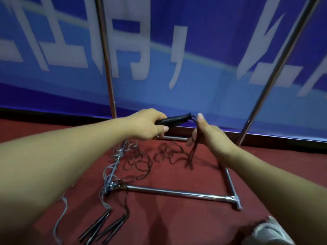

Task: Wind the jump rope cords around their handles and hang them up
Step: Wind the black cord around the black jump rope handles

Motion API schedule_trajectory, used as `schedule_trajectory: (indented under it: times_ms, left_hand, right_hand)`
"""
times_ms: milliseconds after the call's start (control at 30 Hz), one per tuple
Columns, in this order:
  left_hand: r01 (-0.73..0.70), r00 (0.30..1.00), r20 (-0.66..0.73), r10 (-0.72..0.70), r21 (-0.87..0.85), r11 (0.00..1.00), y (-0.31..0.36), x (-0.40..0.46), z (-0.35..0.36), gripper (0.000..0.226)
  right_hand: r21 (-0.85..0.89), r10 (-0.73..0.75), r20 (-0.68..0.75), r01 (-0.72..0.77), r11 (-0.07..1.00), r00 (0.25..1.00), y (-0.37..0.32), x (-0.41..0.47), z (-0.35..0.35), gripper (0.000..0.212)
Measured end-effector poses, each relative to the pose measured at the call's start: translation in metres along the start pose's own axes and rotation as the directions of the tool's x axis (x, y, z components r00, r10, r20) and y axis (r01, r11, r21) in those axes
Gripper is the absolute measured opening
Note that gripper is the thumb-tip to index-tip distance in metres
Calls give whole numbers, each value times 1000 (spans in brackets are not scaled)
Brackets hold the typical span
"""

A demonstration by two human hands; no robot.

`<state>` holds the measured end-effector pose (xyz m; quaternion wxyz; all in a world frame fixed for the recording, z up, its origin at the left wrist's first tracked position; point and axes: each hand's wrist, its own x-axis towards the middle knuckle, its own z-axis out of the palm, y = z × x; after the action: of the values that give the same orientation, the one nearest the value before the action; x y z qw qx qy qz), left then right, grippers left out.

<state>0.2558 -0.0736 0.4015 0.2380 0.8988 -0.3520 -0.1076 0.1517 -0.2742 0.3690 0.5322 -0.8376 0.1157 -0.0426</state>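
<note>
Jump rope handles [174, 119], black and held together as a pair, lie almost level in the air above the red floor [177, 218], their long axis running left to right, cord ends pointing right. The left hand [148, 124] grips them with fingers curled around. The right hand [206, 132] pinches the dark cord [192, 152], which hangs down from it to tangled loops on the floor inside the metal rack base [177, 192]. More black handles [104, 225] lie on the floor nearby, beside a grey cord [61, 218].
</note>
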Motion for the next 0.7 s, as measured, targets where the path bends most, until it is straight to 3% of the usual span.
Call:
schedule_trajectory:
  times_ms: [100, 167, 267, 400, 533, 700]
  left_hand:
    - [19, 998, -50, -28, -165, 986, 15, -11, 5, 15]
    - [34, 999, 41, -24, -261, 965, 16, -27, 20, 15]
    - [69, 985, 171, -3, -379, 923, 14, -43, 23, 4]
    - [125, 992, 71, -102, -602, 789, 8, -46, 2, 18]
    - [164, 970, 14, -244, -779, 606, 5, -44, 0, 12]
    - [140, 970, -12, -244, -790, 596, 1, -37, 6, 18]
  right_hand:
    - [102, -11, 7, 10, 995, 1000, -18, -19, -17, 49]
    - [218, 31, 20, -34, 975, 999, -12, -37, -22, 37]
    - [216, 148, 16, -148, 965, 989, -3, -48, -35, 34]
    - [249, 166, 3, -161, 955, 986, -3, -52, -49, 29]
    - [221, 183, -24, -174, 960, 983, -5, -54, -37, 22]
    - [312, 160, -91, -124, 942, 983, -14, -43, -18, 26]
